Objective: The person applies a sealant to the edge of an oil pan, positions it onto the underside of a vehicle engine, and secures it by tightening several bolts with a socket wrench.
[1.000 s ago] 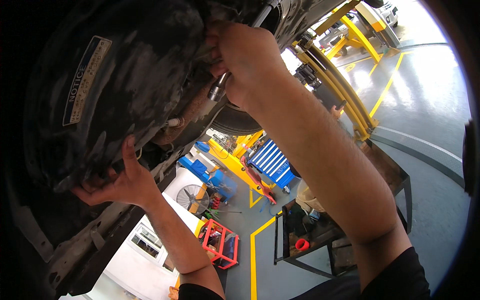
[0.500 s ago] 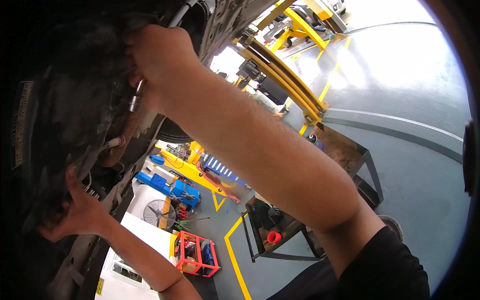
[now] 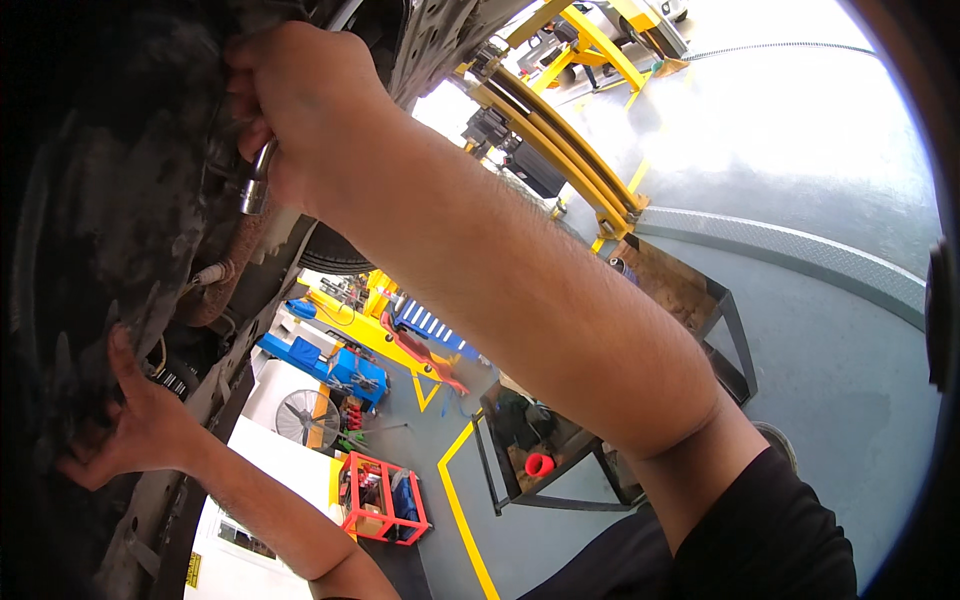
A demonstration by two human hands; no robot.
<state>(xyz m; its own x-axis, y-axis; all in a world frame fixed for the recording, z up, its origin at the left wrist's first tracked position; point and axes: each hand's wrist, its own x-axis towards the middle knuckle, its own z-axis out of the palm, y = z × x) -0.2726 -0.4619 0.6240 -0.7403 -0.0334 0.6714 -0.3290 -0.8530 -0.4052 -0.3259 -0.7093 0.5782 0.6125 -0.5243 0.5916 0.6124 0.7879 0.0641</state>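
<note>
Overhead at the left spreads a dark, scuffed underbody panel (image 3: pixel 100 220) of a raised car. My right hand (image 3: pixel 310 95) is closed around a chrome socket wrench (image 3: pixel 256 185); its socket end sticks out below my fist, beside the panel's edge. The fist hides much of the tool. Lower down, my left hand (image 3: pixel 145 430) lies against the panel near its lower edge, thumb stretched up and fingers apart. Between the hands, a rusty pipe (image 3: pixel 235 265) with a fitting runs past the panel edge.
A black metal cart (image 3: pixel 560 470) holding a red cup (image 3: pixel 539 465) stands below my right forearm. Beyond are a red tool trolley (image 3: pixel 385 500), a fan (image 3: pixel 307 418), blue equipment (image 3: pixel 345 370) and a yellow lift post (image 3: pixel 570 150). A tyre (image 3: pixel 335 252) shows behind my wrist.
My right hand and the socket wrench appear slightly higher and further left. The background has shifted a little left too. My left hand keeps its place on the panel.
</note>
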